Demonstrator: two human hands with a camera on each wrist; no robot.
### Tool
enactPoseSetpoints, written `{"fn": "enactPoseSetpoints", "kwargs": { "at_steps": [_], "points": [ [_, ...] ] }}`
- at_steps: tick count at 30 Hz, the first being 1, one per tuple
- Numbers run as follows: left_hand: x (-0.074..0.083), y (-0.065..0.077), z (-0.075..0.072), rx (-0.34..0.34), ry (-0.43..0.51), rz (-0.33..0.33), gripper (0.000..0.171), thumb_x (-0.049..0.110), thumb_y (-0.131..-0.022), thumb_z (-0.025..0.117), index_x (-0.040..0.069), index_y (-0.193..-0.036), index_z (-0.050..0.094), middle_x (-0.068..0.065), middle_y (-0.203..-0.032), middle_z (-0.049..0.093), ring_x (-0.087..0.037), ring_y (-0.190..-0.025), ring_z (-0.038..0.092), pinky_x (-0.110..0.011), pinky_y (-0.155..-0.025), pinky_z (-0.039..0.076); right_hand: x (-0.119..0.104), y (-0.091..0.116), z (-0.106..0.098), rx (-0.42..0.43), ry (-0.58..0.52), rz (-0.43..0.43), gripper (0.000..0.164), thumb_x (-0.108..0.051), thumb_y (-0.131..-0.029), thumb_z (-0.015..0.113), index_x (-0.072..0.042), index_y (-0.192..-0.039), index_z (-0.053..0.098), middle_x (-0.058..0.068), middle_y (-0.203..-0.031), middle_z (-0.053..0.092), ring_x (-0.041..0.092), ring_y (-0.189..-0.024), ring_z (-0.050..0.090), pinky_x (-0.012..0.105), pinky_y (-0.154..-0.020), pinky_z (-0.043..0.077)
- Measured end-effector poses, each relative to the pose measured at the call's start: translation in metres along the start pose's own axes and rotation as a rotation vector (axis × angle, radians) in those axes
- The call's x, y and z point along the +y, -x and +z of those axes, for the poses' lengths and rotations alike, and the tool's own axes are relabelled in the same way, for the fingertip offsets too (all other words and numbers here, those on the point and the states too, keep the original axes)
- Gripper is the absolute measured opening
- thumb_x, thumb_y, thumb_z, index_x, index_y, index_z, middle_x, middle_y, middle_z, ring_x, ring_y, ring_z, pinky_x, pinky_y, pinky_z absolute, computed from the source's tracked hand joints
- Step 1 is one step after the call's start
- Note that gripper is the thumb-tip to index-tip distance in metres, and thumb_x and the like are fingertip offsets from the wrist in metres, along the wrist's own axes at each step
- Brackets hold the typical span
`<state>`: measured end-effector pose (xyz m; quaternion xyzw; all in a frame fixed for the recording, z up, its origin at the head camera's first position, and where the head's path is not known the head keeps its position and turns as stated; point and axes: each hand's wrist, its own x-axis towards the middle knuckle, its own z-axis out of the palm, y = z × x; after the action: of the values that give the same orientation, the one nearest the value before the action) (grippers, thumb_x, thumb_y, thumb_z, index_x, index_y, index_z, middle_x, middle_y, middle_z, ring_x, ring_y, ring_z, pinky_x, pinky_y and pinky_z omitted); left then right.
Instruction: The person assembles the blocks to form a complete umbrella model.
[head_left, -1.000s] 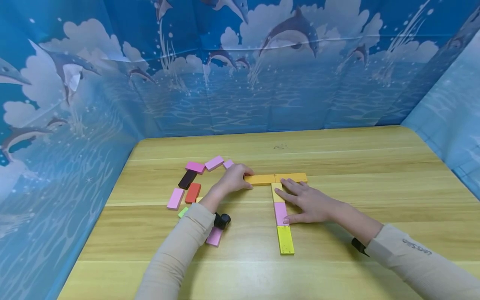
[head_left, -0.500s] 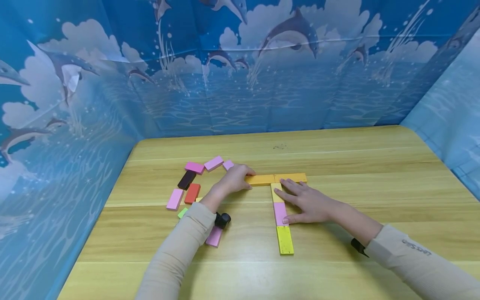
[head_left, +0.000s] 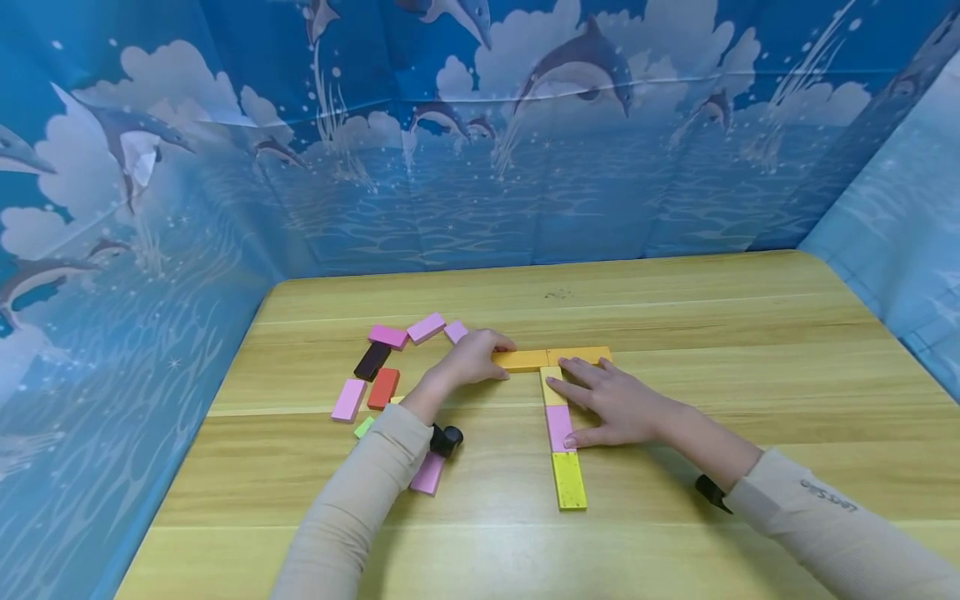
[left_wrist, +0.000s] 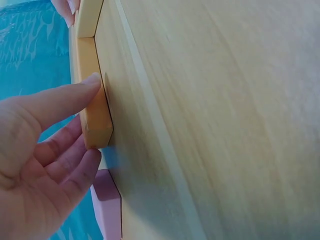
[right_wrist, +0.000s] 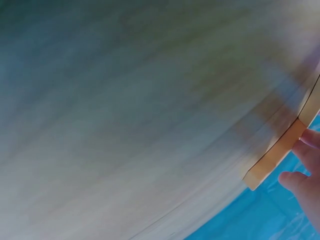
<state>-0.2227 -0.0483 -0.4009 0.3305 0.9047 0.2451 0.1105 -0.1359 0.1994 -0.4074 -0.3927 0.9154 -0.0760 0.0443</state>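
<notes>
My left hand (head_left: 467, 360) pinches the free left end of an orange block (head_left: 525, 361). In the left wrist view the thumb lies along its near side and the fingers (left_wrist: 87, 170) curl at its end and far side. A second orange block (head_left: 595, 352) continues the row to the right. Below their joint runs a column: a pale yellow block (head_left: 551, 377), a pink block (head_left: 557, 423) and a bright yellow block (head_left: 569, 482). Over this corner my right hand (head_left: 622, 406) spreads its fingers, fingertips at the right orange and pale yellow blocks, thumb at the pink one.
Loose blocks lie left on the wooden table (head_left: 712, 333): a magenta block (head_left: 388, 337), a black block (head_left: 372, 361), a red block (head_left: 383, 388), a green block (head_left: 363, 427) and several pink ones. My left forearm covers some. A blue dolphin-print curtain (head_left: 480, 192) surrounds the table.
My left hand has crept slightly right along the orange block. The right hand and the row and column of blocks look unchanged; the head view has shifted a little.
</notes>
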Motion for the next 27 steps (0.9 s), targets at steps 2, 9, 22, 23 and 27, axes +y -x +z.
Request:
{"fn": "enactPoseSetpoints", "kwargs": {
  "at_steps": [2,9,22,23,27],
  "points": [
    [0.0,0.0,0.001,0.001,0.003,0.0,0.041,0.008,-0.078,0.075,0.001,-0.117,0.064,-0.011,-0.114,0.064,-0.022,-0.104,0.059,-0.031,-0.092,0.044,-0.001,0.0,0.0,0.0,0.003,0.0,0.085,-0.068,-0.082,0.05,-0.011,-0.144,0.037,0.023,-0.147,0.028,0.038,-0.133,0.029,0.064,-0.099,0.025],
    [-0.002,0.001,0.001,0.006,0.009,0.0,0.041,0.008,-0.079,0.074,0.001,-0.117,0.063,-0.011,-0.115,0.064,-0.021,-0.105,0.058,-0.031,-0.092,0.044,-0.001,-0.001,0.0,0.004,0.005,0.001,0.086,-0.068,-0.081,0.05,-0.01,-0.143,0.038,0.023,-0.146,0.029,0.037,-0.133,0.03,0.064,-0.099,0.025],
    [0.002,0.007,-0.009,0.023,0.015,0.003,0.044,0.01,-0.079,0.074,0.001,-0.12,0.061,-0.011,-0.12,0.061,-0.023,-0.111,0.056,-0.033,-0.095,0.042,-0.001,-0.002,-0.001,0.033,0.022,0.027,0.08,-0.067,-0.082,0.051,-0.014,-0.142,0.041,0.019,-0.146,0.033,0.034,-0.133,0.031,0.068,-0.097,0.022],
    [0.002,0.007,-0.01,0.019,0.009,0.002,0.045,0.011,-0.079,0.074,0.002,-0.121,0.06,-0.01,-0.121,0.06,-0.024,-0.113,0.055,-0.034,-0.097,0.041,0.0,-0.002,-0.001,0.033,0.012,0.033,0.079,-0.066,-0.083,0.051,-0.015,-0.142,0.042,0.018,-0.146,0.033,0.034,-0.134,0.03,0.068,-0.097,0.022],
    [0.01,0.011,-0.014,-0.002,-0.025,-0.001,0.048,0.013,-0.081,0.073,0.003,-0.125,0.058,-0.01,-0.127,0.056,-0.024,-0.119,0.05,-0.035,-0.1,0.038,0.004,-0.003,-0.001,0.023,-0.067,0.058,0.072,-0.062,-0.086,0.051,-0.016,-0.141,0.043,0.016,-0.146,0.033,0.033,-0.134,0.03,0.069,-0.097,0.021]
  ]
}}
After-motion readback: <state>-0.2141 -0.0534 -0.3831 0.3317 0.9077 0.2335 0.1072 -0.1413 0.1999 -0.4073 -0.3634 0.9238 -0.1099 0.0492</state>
